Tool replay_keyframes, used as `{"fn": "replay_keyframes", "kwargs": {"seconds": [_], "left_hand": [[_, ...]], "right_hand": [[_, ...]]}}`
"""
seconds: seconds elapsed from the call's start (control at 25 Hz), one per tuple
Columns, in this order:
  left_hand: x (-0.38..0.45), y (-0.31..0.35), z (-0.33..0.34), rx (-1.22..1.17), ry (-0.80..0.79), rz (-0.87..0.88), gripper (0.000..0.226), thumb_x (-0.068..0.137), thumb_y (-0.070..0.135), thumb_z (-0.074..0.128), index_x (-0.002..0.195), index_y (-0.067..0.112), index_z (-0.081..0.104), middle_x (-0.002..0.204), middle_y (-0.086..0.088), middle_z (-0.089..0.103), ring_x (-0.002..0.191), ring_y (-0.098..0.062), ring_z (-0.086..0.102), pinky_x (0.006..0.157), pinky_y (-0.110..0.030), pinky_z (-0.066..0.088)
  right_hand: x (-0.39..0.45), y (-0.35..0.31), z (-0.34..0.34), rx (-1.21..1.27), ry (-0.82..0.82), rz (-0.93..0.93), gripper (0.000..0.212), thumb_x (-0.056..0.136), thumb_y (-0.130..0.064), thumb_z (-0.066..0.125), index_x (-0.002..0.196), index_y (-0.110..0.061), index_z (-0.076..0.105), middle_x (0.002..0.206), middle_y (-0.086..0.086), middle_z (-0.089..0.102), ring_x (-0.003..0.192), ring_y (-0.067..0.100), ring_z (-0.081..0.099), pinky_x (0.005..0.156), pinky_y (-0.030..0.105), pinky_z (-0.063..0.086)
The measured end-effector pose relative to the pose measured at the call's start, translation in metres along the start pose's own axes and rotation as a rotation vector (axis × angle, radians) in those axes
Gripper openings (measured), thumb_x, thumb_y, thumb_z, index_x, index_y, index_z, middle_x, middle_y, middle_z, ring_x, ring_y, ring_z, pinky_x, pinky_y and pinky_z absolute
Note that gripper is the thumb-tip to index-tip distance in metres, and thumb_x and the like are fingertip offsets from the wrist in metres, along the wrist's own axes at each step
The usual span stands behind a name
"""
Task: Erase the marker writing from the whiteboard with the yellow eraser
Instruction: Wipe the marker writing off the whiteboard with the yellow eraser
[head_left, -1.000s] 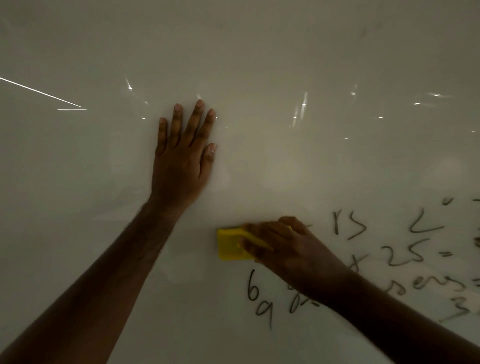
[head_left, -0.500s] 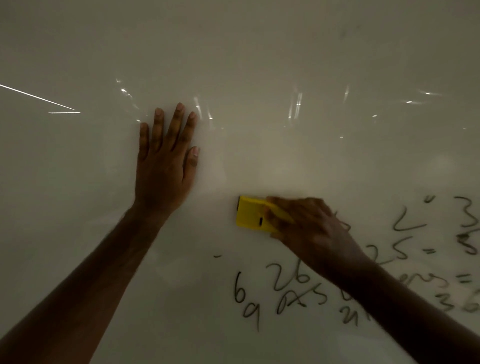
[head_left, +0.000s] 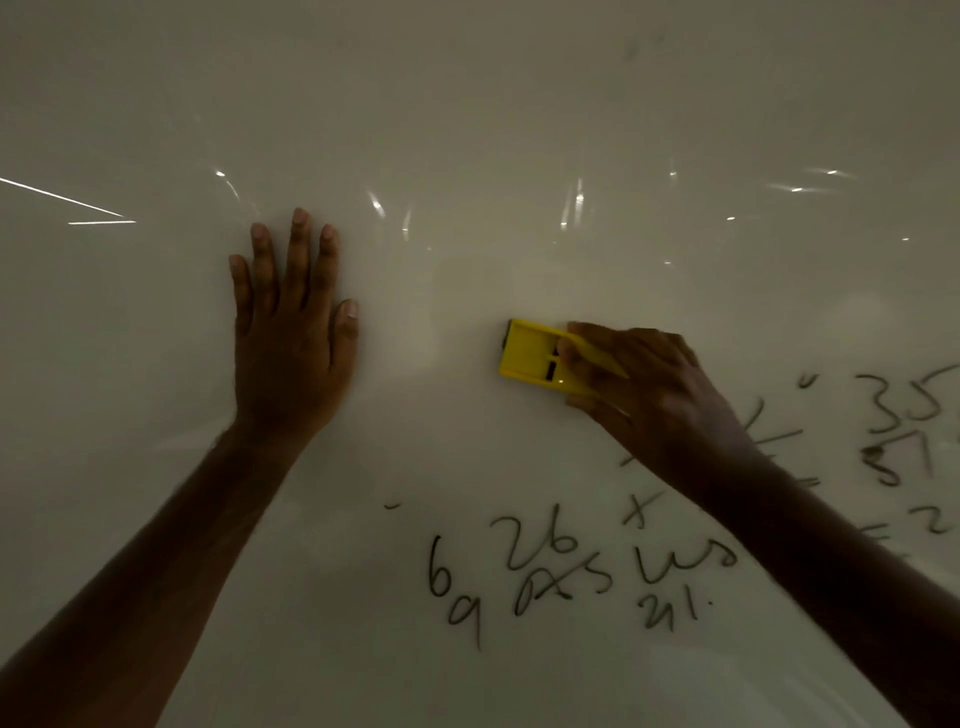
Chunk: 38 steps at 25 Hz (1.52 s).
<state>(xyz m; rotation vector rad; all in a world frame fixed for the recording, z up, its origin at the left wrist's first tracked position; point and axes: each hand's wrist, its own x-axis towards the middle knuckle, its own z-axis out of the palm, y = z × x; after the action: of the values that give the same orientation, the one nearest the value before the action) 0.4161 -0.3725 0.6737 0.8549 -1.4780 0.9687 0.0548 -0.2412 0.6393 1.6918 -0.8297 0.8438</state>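
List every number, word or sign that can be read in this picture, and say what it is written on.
All of it is dark marker writing on the whiteboard; the yellow eraser shows no readable label.
"6"
"9"
"26"
"x"
"21."
"35"
"= 2", partly blurred
The scrawls beside "26", under "35" and behind the right arm are too smeared or hidden to read.

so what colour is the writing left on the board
Black marker writing on the whiteboard, clearest in the head view.
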Motion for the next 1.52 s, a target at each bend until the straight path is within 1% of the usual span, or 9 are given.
{"fn": "replay_keyframes", "kwargs": {"seconds": [0.32,0.52,0.64,0.8,0.92,1.04,1.24,1.36,1.52], "left_hand": [[-0.002,0.012,-0.002,-0.007,-0.041,0.02,0.063,0.115,0.033,0.029,0.173,0.01,0.021,0.181,-0.015,0.014,0.165,-0.052,0.006,0.134,-0.063,0.002],[-0.003,0.038,0.003,0.017,-0.043,0.032,0.064,0.114,0.036,0.031,0.174,0.014,0.019,0.182,-0.012,0.013,0.165,-0.051,0.005,0.133,-0.066,0.002],[0.003,0.064,0.01,0.009,-0.021,-0.017,0.065,0.115,0.038,0.03,0.174,0.015,0.019,0.182,-0.009,0.012,0.165,-0.053,0.003,0.133,-0.064,-0.001],[0.009,0.089,0.015,-0.002,-0.017,-0.01,0.065,0.114,0.037,0.032,0.173,0.014,0.021,0.182,-0.008,0.014,0.165,-0.052,0.005,0.133,-0.066,0.0],[0.012,0.102,0.016,-0.01,-0.025,0.015,0.065,0.113,0.036,0.033,0.173,0.013,0.021,0.182,-0.009,0.015,0.165,-0.053,0.006,0.133,-0.066,0.0],[0.014,0.11,0.018,-0.01,-0.031,0.023,0.065,0.113,0.034,0.034,0.173,0.011,0.023,0.182,-0.01,0.015,0.164,-0.053,0.007,0.133,-0.065,0.001],[0.029,0.134,0.022,-0.031,-0.011,0.038,0.066,0.111,0.032,0.037,0.172,0.011,0.024,0.181,-0.009,0.018,0.165,-0.052,0.008,0.133,-0.065,0.004],[0.039,0.152,0.026,-0.06,-0.002,0.034,0.066,0.111,0.032,0.038,0.172,0.009,0.026,0.18,-0.011,0.02,0.164,-0.053,0.009,0.133,-0.067,0.007],[0.039,0.163,0.029,-0.068,-0.011,0.05,0.065,0.112,0.033,0.038,0.171,0.008,0.027,0.181,-0.01,0.02,0.165,-0.051,0.009,0.133,-0.067,0.007]], "right_hand": [[-0.07,-0.003,-0.004,0.017,-0.153,-0.282,0.048,0.108,-0.025,0.066,0.152,-0.012,0.055,0.158,0.015,0.053,0.131,0.031,0.063,0.104,0.047,0.05],[-0.043,0.04,-0.025,-0.066,-0.028,-0.095,0.045,0.104,-0.029,0.07,0.145,-0.013,0.064,0.152,0.014,0.06,0.12,0.036,0.066,0.099,0.048,0.05],[-0.017,0.033,-0.012,-0.037,0.047,0.011,0.042,0.104,-0.032,0.07,0.142,-0.014,0.066,0.15,0.011,0.062,0.114,0.037,0.069,0.095,0.05,0.053],[-0.057,0.008,0.0,0.052,-0.076,-0.135,0.045,0.107,-0.03,0.065,0.15,-0.015,0.059,0.158,0.013,0.054,0.13,0.032,0.063,0.101,0.051,0.05],[-0.1,0.02,-0.015,0.039,-0.149,-0.228,0.048,0.107,-0.023,0.065,0.153,-0.013,0.055,0.159,0.015,0.052,0.133,0.032,0.062,0.1,0.051,0.051],[-0.105,0.059,-0.035,-0.011,-0.134,-0.157,0.047,0.107,-0.024,0.063,0.153,-0.015,0.055,0.159,0.015,0.052,0.132,0.035,0.063,0.102,0.052,0.051],[-0.038,0.087,-0.033,-0.012,0.051,0.076,0.041,0.104,-0.032,0.068,0.143,-0.017,0.065,0.153,0.008,0.059,0.12,0.038,0.066,0.099,0.05,0.051],[-0.042,0.067,-0.02,0.049,0.039,0.027,0.041,0.106,-0.033,0.063,0.144,-0.017,0.065,0.156,0.009,0.057,0.127,0.034,0.064,0.104,0.049,0.049],[-0.114,0.049,-0.02,0.055,-0.131,-0.149,0.05,0.107,-0.026,0.064,0.155,-0.017,0.053,0.162,0.013,0.049,0.137,0.031,0.058,0.107,0.05,0.048]]}}
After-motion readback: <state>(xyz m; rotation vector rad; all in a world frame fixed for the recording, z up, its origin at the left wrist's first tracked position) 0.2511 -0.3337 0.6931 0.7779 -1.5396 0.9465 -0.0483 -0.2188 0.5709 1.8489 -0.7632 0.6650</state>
